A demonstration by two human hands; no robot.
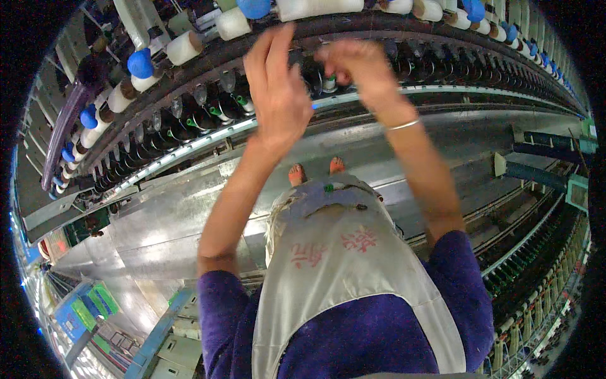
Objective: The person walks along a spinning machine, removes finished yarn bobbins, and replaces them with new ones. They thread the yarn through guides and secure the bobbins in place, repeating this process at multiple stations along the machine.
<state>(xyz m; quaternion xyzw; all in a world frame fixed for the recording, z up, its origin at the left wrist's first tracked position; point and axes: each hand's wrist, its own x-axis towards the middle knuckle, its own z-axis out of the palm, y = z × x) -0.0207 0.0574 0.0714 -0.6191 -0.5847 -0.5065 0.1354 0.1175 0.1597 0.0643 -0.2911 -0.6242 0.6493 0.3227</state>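
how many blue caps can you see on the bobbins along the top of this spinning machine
About 8 blue caps show: four down the left curve, at and; one at top centre; three at upper right, at and. More may be hidden.

The person is wearing a deep purple top with sleeves (218,297) ending near the elbows, low in the frame. A pale grey apron (341,265) is carrying faded red markings at centre. A thin silver bangle (404,124) is circling the right wrist, upper centre.
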